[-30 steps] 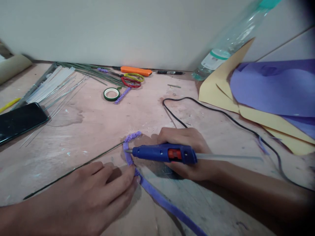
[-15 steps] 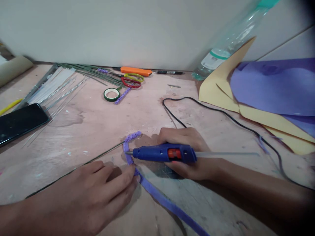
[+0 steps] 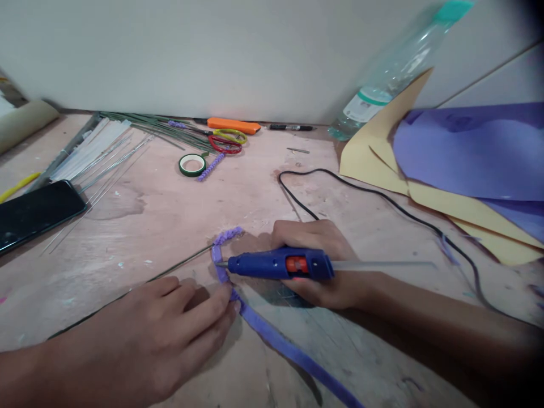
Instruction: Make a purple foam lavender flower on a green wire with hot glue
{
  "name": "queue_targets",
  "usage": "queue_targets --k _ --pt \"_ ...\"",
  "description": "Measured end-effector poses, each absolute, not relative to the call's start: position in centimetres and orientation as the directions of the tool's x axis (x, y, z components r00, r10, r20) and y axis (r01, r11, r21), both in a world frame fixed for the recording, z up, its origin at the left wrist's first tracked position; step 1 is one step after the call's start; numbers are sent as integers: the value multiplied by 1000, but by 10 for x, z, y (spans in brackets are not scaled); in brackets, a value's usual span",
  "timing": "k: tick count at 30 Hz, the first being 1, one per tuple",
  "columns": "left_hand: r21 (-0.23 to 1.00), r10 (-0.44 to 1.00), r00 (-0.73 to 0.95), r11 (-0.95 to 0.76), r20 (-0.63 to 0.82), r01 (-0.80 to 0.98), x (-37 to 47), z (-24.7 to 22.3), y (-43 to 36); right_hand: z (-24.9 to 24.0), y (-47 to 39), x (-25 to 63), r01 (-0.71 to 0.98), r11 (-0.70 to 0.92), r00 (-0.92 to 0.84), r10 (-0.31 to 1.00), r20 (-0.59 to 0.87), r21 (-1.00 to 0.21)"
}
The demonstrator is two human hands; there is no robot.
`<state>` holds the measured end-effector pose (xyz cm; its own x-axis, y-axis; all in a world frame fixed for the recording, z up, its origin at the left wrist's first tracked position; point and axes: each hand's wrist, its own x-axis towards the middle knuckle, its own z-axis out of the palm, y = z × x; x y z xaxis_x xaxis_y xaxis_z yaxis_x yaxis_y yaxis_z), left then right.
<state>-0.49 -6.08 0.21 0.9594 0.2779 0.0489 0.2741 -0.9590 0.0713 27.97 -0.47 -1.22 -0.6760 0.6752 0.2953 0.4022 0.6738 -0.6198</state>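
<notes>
My right hand [image 3: 321,238] is wrapped round a blue hot glue gun [image 3: 259,264], with a clear glue stick [image 3: 382,264] poking out of its back. The gun's metal tip touches or hovers just over a purple paper strip [image 3: 293,351]; I cannot tell which. My left hand [image 3: 170,334] pinches that strip below the tip, between its fingertips. Beyond the tip the strip turns crinkled and bends to the right. A thin green wire stem [image 3: 182,262] runs from the strip's bend down and left, passing behind my left hand.
At the back lie scissors [image 3: 225,144], an orange cutter [image 3: 233,125], green tape [image 3: 192,164] and a pen [image 3: 293,127]. A phone [image 3: 40,215] and glue sticks [image 3: 87,150] are left. A black cord [image 3: 382,195], a leaning bottle [image 3: 382,85] and purple sheets [image 3: 471,153] are right.
The view has shifted very slightly. Both hands, the glue gun and the strip keep nearly the same positions, with the tip still at the strip.
</notes>
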Motion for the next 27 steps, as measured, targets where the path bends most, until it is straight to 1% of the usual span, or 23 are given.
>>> queue_targets --k 4,7,9,12,14,15,16,18,19,20,22,23,24,26,27 --pt "68 276 960 -960 53 272 -6 1 -61 -3 -3 280 427 670 -693 674 256 -607" --pt "64 266 962 -963 62 262 -5 -1 -62 9 -3 276 514 647 -707 692 149 -563" --pt "56 266 961 -963 71 263 -5 -1 -62 21 -5 272 557 638 -705 701 103 -531" --pt "58 263 960 -964 93 259 -4 -1 -61 45 -8 272 524 647 -749 660 62 -554" --pt "62 251 962 -967 106 246 -5 -1 -62 60 -7 280 491 657 -774 630 60 -573" --pt "61 246 963 -969 110 241 -5 -1 -62 66 -5 286 490 669 -772 631 78 -559" --pt "55 246 963 -969 109 241 -5 0 -62 70 -3 294 510 677 -759 645 94 -530" --pt "46 253 962 -967 99 250 -6 0 -62 70 5 310 574 707 -730 670 133 -413" --pt "43 256 962 -966 97 253 -5 0 -63 66 10 318 616 715 -715 684 146 -330" --pt "41 261 960 -965 98 258 -5 0 -63 60 15 326 659 712 -712 695 105 -242" --pt "40 263 959 -965 108 260 -5 0 -63 44 24 339 726 684 -676 730 102 -79" --pt "39 262 958 -965 116 259 -5 0 -63 34 28 344 740 671 -668 741 75 -44" --pt "36 263 957 -965 123 260 -5 -1 -63 26 30 347 759 650 -648 760 49 -42" --pt "37 264 956 -965 130 261 -5 -2 -63 13 32 350 803 595 -590 803 78 -49" --pt "33 263 955 -965 134 261 -5 -3 -63 10 31 349 821 570 -563 819 115 -43"
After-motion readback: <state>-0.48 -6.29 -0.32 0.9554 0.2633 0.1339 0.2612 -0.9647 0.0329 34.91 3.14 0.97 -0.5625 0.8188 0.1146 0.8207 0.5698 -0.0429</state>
